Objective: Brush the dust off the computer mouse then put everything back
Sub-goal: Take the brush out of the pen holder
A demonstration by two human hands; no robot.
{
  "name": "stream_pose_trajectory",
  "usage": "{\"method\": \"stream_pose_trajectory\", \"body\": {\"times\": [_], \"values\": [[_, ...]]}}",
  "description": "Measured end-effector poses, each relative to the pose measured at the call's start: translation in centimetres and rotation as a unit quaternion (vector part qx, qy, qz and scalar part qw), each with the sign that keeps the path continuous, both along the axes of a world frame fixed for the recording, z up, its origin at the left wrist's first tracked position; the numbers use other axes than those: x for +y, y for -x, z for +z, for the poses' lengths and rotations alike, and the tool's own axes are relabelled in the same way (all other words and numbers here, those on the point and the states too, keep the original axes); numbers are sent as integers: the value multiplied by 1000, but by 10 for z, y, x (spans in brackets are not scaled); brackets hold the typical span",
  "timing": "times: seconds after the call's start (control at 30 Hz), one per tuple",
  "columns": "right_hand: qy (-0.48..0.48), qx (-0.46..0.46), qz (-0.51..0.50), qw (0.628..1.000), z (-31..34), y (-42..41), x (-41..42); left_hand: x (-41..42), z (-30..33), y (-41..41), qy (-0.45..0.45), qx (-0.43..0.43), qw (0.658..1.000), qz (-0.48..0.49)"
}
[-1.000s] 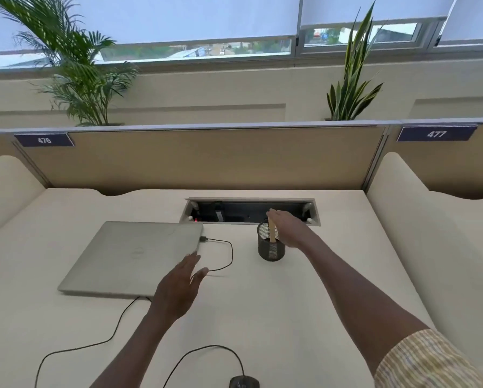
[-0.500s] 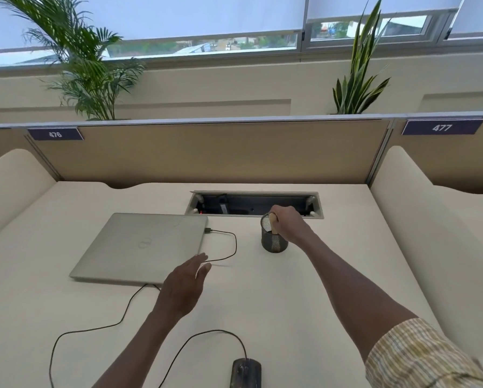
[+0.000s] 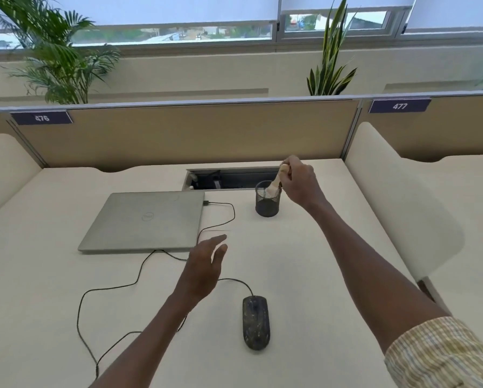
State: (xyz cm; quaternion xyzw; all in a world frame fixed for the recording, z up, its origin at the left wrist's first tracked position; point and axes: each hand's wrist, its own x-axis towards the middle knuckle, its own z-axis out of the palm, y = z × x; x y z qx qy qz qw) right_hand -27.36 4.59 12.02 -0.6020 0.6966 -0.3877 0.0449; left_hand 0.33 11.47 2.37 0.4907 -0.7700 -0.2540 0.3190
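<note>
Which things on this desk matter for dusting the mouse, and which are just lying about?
For the job: computer mouse, brush held by the right hand, mesh cup.
Lying about: closed laptop, potted plants, desk number tags.

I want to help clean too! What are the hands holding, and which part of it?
The right hand holds a wooden brush by its handle's top end, with its lower end inside the mesh cup. The left hand holds nothing.

right hand [image 3: 300,182] raised, brush [image 3: 277,180] lifted partway out of mesh cup [image 3: 267,203]
</note>
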Motion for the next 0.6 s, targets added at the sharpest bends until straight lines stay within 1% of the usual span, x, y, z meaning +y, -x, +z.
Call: {"method": "stream_pose_trajectory", "body": {"times": [0.07,0.13,0.2,0.3,0.47,0.53,0.6], "values": [[3,-23,-7,1000,0,-9,17,18,-6,-5,-22,34,999,-23],[3,-37,-10,999,-2,-19,34,36,-14,-9,-59,63,994,-67],[6,-54,-15,998,-5,-30,50,54,-26,-14,-96,57,988,-110],[22,-82,-28,996,-11,-44,75,71,-48,-19,-145,15,980,-138],[11,-114,-35,993,-23,-58,114,79,-75,-23,-199,-104,962,-157],[5,-127,-41,991,-27,-58,126,80,-83,-22,-219,-130,954,-161],[2,-136,-42,990,-30,-58,137,82,-88,-19,-231,-138,950,-160]]}}
